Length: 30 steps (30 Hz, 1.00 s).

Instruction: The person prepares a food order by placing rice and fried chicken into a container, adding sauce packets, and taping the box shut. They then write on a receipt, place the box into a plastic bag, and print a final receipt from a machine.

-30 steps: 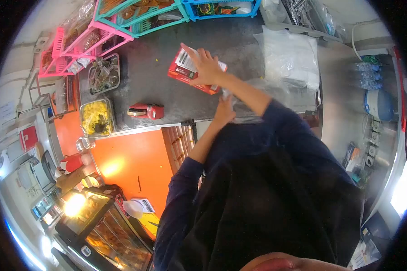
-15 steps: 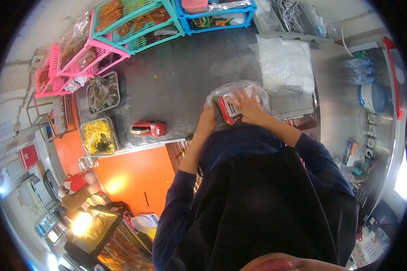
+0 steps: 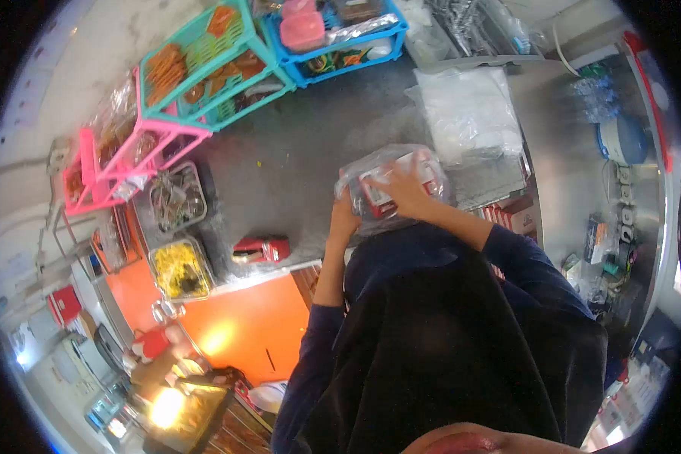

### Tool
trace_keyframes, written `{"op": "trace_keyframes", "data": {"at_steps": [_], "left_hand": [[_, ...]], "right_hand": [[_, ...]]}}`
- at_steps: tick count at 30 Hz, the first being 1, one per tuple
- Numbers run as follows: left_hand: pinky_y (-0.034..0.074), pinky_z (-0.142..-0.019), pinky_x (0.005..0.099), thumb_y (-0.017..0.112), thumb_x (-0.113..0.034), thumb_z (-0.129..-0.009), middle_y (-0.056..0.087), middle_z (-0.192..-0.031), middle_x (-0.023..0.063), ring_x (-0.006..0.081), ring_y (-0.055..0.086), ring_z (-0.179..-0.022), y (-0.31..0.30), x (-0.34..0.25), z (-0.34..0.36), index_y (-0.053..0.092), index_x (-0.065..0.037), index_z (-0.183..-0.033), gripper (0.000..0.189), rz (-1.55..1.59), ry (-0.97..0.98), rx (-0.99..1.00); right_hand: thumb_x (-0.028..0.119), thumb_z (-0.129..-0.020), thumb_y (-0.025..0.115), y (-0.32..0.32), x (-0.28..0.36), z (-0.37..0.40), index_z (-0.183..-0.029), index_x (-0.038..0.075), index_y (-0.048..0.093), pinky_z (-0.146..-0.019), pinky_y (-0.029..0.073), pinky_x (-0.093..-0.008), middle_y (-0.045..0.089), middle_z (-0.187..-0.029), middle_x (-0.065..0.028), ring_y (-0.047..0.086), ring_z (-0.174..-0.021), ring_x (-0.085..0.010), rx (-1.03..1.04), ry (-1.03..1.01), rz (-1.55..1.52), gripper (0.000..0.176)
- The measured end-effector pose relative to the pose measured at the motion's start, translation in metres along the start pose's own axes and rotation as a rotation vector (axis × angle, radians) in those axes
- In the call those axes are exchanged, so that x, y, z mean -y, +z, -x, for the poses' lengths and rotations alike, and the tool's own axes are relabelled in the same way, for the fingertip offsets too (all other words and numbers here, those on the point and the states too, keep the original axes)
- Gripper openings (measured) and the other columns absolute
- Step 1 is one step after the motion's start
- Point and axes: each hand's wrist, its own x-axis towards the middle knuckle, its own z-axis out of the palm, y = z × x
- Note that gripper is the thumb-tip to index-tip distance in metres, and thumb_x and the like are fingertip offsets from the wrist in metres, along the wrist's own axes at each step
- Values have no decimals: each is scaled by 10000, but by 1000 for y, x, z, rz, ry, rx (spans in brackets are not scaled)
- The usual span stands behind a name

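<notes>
A red-and-white box (image 3: 381, 204) lies in a clear plastic bag (image 3: 353, 175) on the grey worktop, close to my body. My left hand (image 3: 343, 217) grips the near left side of the bag, its fingertips partly hidden by the film. From above, my right hand (image 3: 405, 191) reaches across the box, fingers bent over it and its printed side. The box's far part shows only through the crinkled plastic. To the left, apart from both hands, a red handheld device (image 3: 261, 250) rests near the worktop's front edge.
A stack of clear plastic bags (image 3: 471, 113) lies at the back right. Green (image 3: 227, 102), pink (image 3: 129, 170) and blue (image 3: 344, 66) racks line the back. Trays of wrapped items (image 3: 178, 197) and yellow food (image 3: 180, 268) stand left. A lit food display (image 3: 181, 416) is lower left.
The camera view has tilted and shifted. The bag now covers more of the box, and my right hand has turned over it. My left hand keeps hold of the bag's left side.
</notes>
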Motion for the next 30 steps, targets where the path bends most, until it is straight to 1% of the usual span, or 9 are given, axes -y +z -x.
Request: {"op": "trace_keyframes", "data": {"at_steps": [7,11,15,17,19,21,22,24,30], "left_hand": [[472,-884,436,754,-224,-672,577,-1181,257,423,554,-1107,-30,17,-1,253,-39,-1425,923,-79,-25,95],[476,-889,425,674,-106,-650,577,-1147,282,418,556,-1098,-61,20,13,391,-39,-1364,770,-283,-44,74],[461,-913,440,611,-34,-648,445,-1295,287,454,510,-1117,-89,-48,15,473,-8,-1302,669,-247,-143,85],[442,-937,445,587,-13,-654,402,-1325,279,457,474,-1148,-92,-58,9,462,-8,-1311,669,-273,-62,69],[423,-961,450,562,8,-660,360,-1355,270,459,438,-1180,-93,-58,6,451,-8,-1320,669,-303,11,49],[376,-1010,450,521,47,-663,380,-1342,271,436,381,-1244,-89,-51,2,444,-16,-1328,672,-82,87,41],[376,-1010,450,521,47,-663,380,-1342,271,436,381,-1244,-90,-51,4,444,-16,-1328,672,-86,90,33],[380,-1028,443,557,59,-653,386,-1337,261,441,416,-1215,-93,-51,6,410,-12,-1351,717,9,94,65],[374,-1035,428,672,14,-659,414,-1339,259,427,428,-1228,-90,-44,25,411,-11,-1350,740,-221,38,85]], "right_hand": [[279,-637,792,6,9,-39,-1465,378,237,-936,142,-816,325,-1471,-129,271,-1371,-335,71,-150,63,1002],[222,-662,774,60,-47,-43,-1456,307,307,-987,353,-589,428,-1408,-131,407,-1278,-304,-126,22,134,924],[142,-832,631,-180,-59,-28,-1271,55,548,-812,505,-356,674,-1055,-139,668,-879,-243,893,-365,274,456],[148,-830,630,-159,-108,-44,-1223,39,571,-722,527,-382,669,-1084,-123,675,-800,-223,829,-746,-651,412],[160,-793,648,-238,-126,-48,-1180,27,579,-689,527,-363,669,-1094,-102,669,-789,-213,1003,-386,-1181,415],[169,-772,649,-238,-192,-79,-1140,77,613,-692,532,-352,675,-1059,-124,675,-796,-249,286,60,-1039,381],[155,-792,614,-190,-241,-114,-1050,132,656,-727,525,-374,654,-1006,-139,657,-831,-264,-375,160,-536,262],[159,-768,647,-149,-288,-160,-975,156,676,-790,500,-390,598,-1013,-133,599,-927,-268,-742,591,-190,209],[149,-737,700,-109,-304,-239,-1025,160,645,-940,361,-497,515,-1118,-99,443,-1131,-298,-809,561,40,293]]}}
